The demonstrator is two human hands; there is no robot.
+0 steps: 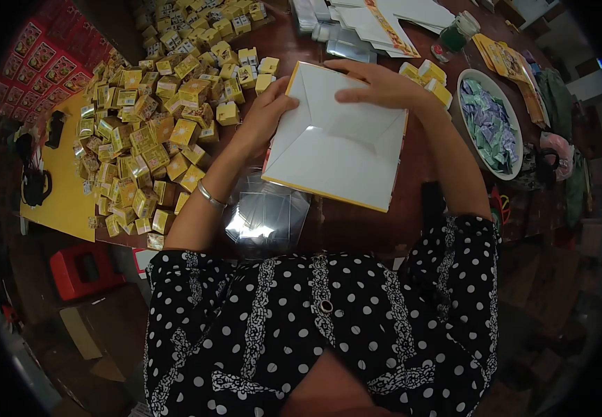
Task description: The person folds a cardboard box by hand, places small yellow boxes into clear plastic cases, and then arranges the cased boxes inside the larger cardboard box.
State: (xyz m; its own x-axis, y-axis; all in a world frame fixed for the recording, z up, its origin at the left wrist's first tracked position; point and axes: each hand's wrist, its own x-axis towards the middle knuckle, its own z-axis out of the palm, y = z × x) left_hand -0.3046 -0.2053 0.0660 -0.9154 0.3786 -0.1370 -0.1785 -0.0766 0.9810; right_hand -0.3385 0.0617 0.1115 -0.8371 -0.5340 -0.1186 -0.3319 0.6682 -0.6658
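Note:
Tilted between my hands is a cardboard box (pixel 346 167) with a white bottom of folded, overlapping flaps and yellow and red edges. My left hand (pixel 267 115) grips its left side, thumb on the white face. At the upper right, my right hand (pixel 377 85) holds the far edge, with the thumb lying over the flaps. What is inside or beneath the box is hidden. Clear plastic sheets (pixel 263 219) lie in a stack below my left wrist. A large heap of small yellow boxes (pixel 155 132) spreads to the left.
On the right stands a white oval basin (pixel 517 158) of green and purple packets (pixel 489 125). White flat card pieces (pixel 412 10), a glass jar (pixel 459 31) and yellow printed packs (pixel 506 61) lie farther back. A red stool (pixel 85 271) is at the lower left.

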